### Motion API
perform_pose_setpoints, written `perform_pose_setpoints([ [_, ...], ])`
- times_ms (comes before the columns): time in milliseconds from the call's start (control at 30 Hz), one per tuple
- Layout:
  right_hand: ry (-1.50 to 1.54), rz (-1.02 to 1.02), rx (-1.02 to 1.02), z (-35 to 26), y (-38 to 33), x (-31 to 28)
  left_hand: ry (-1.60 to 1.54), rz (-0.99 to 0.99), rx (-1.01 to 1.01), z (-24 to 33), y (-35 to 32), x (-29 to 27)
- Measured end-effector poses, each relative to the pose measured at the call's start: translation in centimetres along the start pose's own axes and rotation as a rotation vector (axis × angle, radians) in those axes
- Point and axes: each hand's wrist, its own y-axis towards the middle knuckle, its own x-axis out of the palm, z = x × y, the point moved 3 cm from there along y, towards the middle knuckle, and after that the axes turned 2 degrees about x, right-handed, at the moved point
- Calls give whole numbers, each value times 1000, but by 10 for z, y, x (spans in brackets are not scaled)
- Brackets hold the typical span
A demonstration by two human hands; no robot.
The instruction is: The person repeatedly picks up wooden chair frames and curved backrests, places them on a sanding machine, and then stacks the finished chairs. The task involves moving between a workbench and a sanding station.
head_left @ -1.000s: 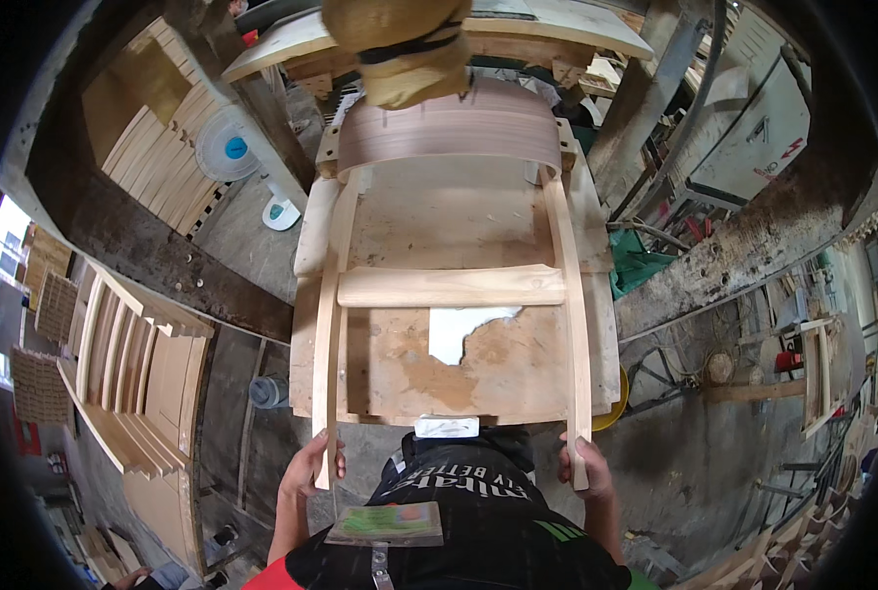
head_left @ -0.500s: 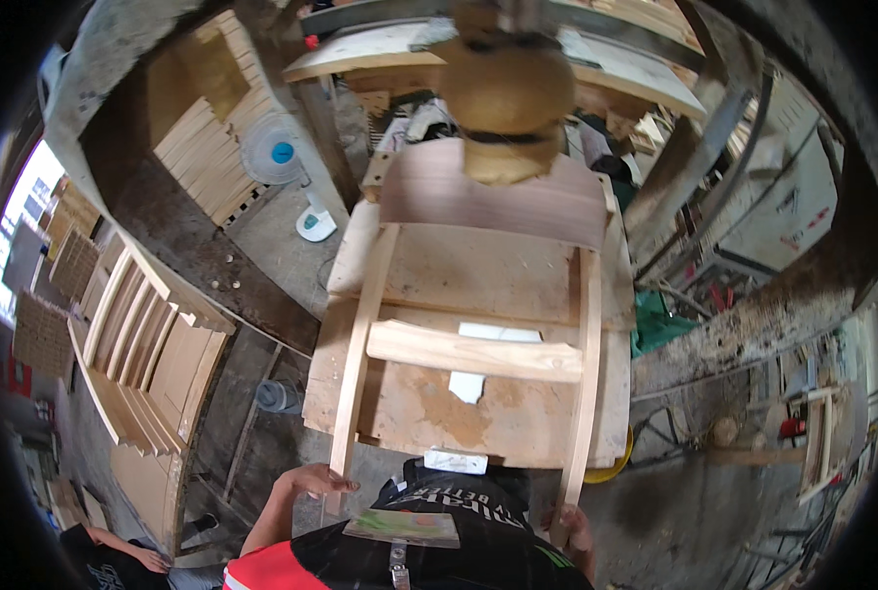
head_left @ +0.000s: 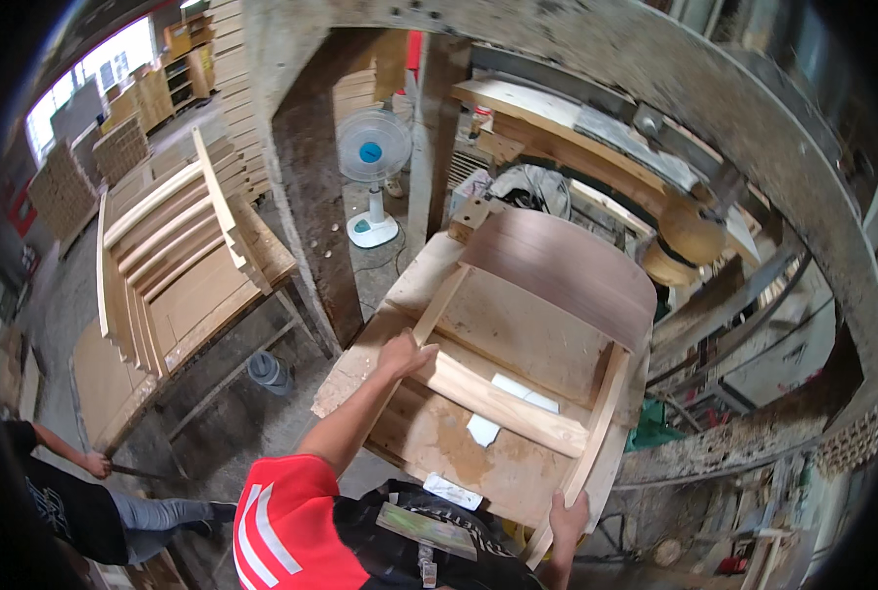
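A wooden chair-back frame (head_left: 503, 403) lies across a plywood work board (head_left: 449, 462). It has two pale side posts, a crossbar and a broad curved brown top panel (head_left: 567, 265) at its far end. My left hand (head_left: 405, 356) is closed on the left post where the crossbar meets it. Lower down on the other side, my right hand (head_left: 569, 516) grips the near end of the right post. White scraps (head_left: 481, 430) show on the board beneath the crossbar. A rounded yellowish machine head (head_left: 690, 236) hangs just beyond the panel's right side.
Several curved slatted wooden parts (head_left: 169, 236) rest on a table at left. A white fan (head_left: 372, 182) stands behind a rusty metal frame (head_left: 316, 187). A grey bucket (head_left: 269, 372) sits on the floor. Another person (head_left: 75, 501) is at lower left.
The view has swung left. My left hand has moved up the left post from its near end to the crossbar. The top panel, formerly under the machine head, now lies left of it.
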Motion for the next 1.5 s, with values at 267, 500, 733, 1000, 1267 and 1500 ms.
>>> perform_pose_setpoints([
  [267, 67, -70, 114, 3, 28, 15, -163, -62, -105, -15, 22, 8],
  [500, 9, -29, 132, 8, 29, 18, -170, -51, -111, -16, 20, 8],
  [733, -107, 47, 142, 0, 23, 18, -193, -72, -146, -12, 16, 6],
  [1000, -15, -6, 182, -8, 27, 16, -149, -19, -133, -12, 19, 5],
  [1267, 86, -111, 167, -1, 28, 22, -151, 3, -91, -10, 14, 5],
  [1500, -219, -265, 55, 3, 29, 16, -191, -1, -75, -18, -1, -5],
])
